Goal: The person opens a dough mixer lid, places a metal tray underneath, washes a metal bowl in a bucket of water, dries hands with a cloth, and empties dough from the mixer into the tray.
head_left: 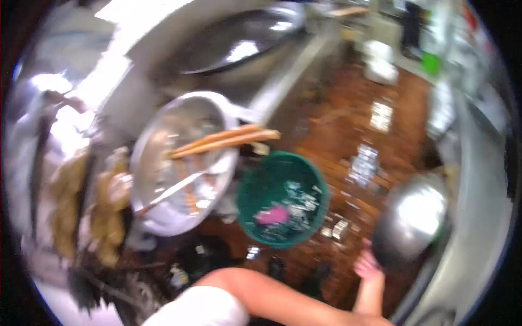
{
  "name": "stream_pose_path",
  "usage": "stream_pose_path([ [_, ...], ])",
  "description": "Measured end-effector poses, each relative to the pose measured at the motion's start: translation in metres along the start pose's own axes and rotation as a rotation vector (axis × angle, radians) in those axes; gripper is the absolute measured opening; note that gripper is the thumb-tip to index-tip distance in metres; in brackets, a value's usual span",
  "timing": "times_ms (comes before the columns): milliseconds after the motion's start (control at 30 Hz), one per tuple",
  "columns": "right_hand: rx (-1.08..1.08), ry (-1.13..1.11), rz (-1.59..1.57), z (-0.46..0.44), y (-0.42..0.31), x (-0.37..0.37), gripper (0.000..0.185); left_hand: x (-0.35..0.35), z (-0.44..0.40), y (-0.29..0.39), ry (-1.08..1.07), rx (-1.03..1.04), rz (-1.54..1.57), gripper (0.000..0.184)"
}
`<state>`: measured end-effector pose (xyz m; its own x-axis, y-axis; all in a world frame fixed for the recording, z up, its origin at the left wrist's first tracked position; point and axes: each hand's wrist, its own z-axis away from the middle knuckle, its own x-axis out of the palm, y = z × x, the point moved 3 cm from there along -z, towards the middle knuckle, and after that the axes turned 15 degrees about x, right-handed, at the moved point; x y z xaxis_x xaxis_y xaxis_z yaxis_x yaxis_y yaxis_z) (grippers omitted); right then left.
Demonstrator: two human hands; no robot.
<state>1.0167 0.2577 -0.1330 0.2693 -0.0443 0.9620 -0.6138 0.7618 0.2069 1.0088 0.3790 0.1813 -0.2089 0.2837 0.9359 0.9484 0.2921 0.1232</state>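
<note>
At the lower right, a shiny rounded metal wok (pixel 416 209) stands tilted on the wet floor. My right hand (pixel 367 264) is at its lower left edge, with its fingers seemingly closed on the rim; blur hides the exact grip. A bare arm with a white sleeve (pixel 201 309), apparently my left, crosses the bottom of the view. Its hand does not show. Left of the wok is a green basin (pixel 255 187) with water and a pink item (pixel 273 215) in it.
A large pale metal pot (pixel 142 185) at left bears wooden sticks (pixel 228 140) and a long light-coloured utensil (pixel 176 187). Behind it is a big built-in wok (pixel 217 46). A metal wall (pixel 481 190) curves along the right. The brown floor (pixel 348 114) is wet.
</note>
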Motion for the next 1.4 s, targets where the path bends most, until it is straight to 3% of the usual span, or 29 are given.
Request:
stream_pose_path([
  [33, -0.2, 0.501, -0.242, 0.011, 0.002, -0.022, 0.035, -0.01, 0.027, 0.012, 0.118, -0.135, -0.26, 0.03],
  [67, -0.256, 0.844, 0.165, -0.001, 0.002, 0.011, 0.026, -0.03, 0.044, 0.0, -0.077, -0.007, -0.159, 0.022],
  [100, -0.248, 0.941, 0.216, 0.015, -0.005, -0.018, 0.044, 0.007, 0.043, 0.032, 0.145, 0.067, -0.161, 0.023],
  [133, -0.337, 1.267, 0.289, 0.007, 0.006, 0.028, 0.036, 0.017, 0.039, 0.041, 0.041, 0.158, -0.205, 0.034],
  [167, -0.513, 1.224, 0.396, 0.009, 0.008, 0.012, 0.032, 0.028, 0.035, 0.05, -0.058, 0.257, -0.242, 0.048],
  [200, -0.437, 1.228, 0.534, 0.013, 0.011, 0.012, 0.031, 0.04, 0.032, 0.057, -0.151, 0.357, -0.27, 0.062],
  [267, -0.399, 1.424, 0.561, 0.026, 0.026, 0.025, 0.03, 0.056, 0.028, 0.042, -0.312, 0.565, -0.207, 0.068],
  [367, -0.515, 1.241, 0.4, 0.046, 0.035, 0.054, 0.027, 0.077, 0.026, 0.032, -0.319, 0.617, -0.263, 0.071],
  [533, -0.819, 1.176, 0.388, 0.106, 0.022, 0.124, 0.03, 0.091, 0.033, 0.028, -0.306, 0.527, -0.392, 0.064],
  [600, -0.939, 1.121, 0.31, 0.143, 0.006, 0.147, 0.031, 0.085, 0.023, 0.036, -0.276, 0.36, -0.403, 0.065],
  [700, -1.008, 1.055, 0.227, 0.214, -0.026, 0.152, 0.029, -0.005, 0.038, 0.053, -0.093, -0.181, -0.565, 0.059],
  [767, -0.96, 1.029, 0.289, 0.258, -0.054, 0.137, 0.034, -0.102, 0.086, 0.051, 0.355, -0.527, -0.965, 0.048],
  [800, -1.016, 1.112, 0.284, 0.271, -0.064, 0.136, 0.036, -0.162, 0.135, 0.051, 0.353, -0.875, -1.435, 0.047],
  [833, -1.005, 1.025, 0.232, 0.288, -0.081, 0.121, 0.032, -0.163, 0.16, 0.055, 0.156, -1.365, -2.144, 0.047],
  [900, -1.055, 1.071, 0.141, 0.297, -0.093, 0.124, 0.028, -0.235, 0.261, 0.063, -0.453, -1.71, -2.04, 0.051],
  [967, -1.056, 1.035, 0.111, 0.296, -0.104, 0.109, 0.027, -0.285, 0.329, 0.061, 0.242, -1.486, -1.82, 0.047],
  [1033, -1.079, 1.032, 0.074, 0.3, -0.102, 0.104, 0.025, -0.262, 0.318, 0.068, 0.865, -1.198, -1.754, 0.046],
  [1100, -1.1, 1.053, 0.011, 0.298, -0.102, 0.102, 0.028, -0.248, 0.303, 0.063, 1.069, -0.917, -1.883, 0.043],
  [1133, -1.094, 1.037, 0.003, 0.298, -0.1, 0.104, 0.031, -0.254, 0.302, 0.057, 1.042, -0.984, -1.829, 0.046],
  [1167, -1.077, 1.015, 0.004, 0.296, -0.1, 0.106, 0.034, -0.274, 0.311, 0.05, 0.868, -1.062, -1.848, 0.046],
  [1267, -0.939, 0.979, 0.11, 0.285, -0.08, 0.119, 0.076, -0.268, 0.275, 0.029, 0.445, -1.316, -1.856, 0.05],
  [1300, -0.895, 1.068, 0.185, 0.267, -0.056, 0.146, 0.093, -0.256, 0.246, 0.026, 0.356, -1.398, -1.825, 0.051],
  [1333, -0.721, 0.935, 0.366, 0.259, -0.042, 0.15, 0.094, -0.24, 0.214, 0.023, 0.265, -1.394, -1.829, 0.051],
  [1400, -0.515, 1.063, 0.666, 0.231, -0.011, 0.163, 0.067, -0.226, 0.168, 0.019, 0.087, -1.251, -1.835, 0.057],
])
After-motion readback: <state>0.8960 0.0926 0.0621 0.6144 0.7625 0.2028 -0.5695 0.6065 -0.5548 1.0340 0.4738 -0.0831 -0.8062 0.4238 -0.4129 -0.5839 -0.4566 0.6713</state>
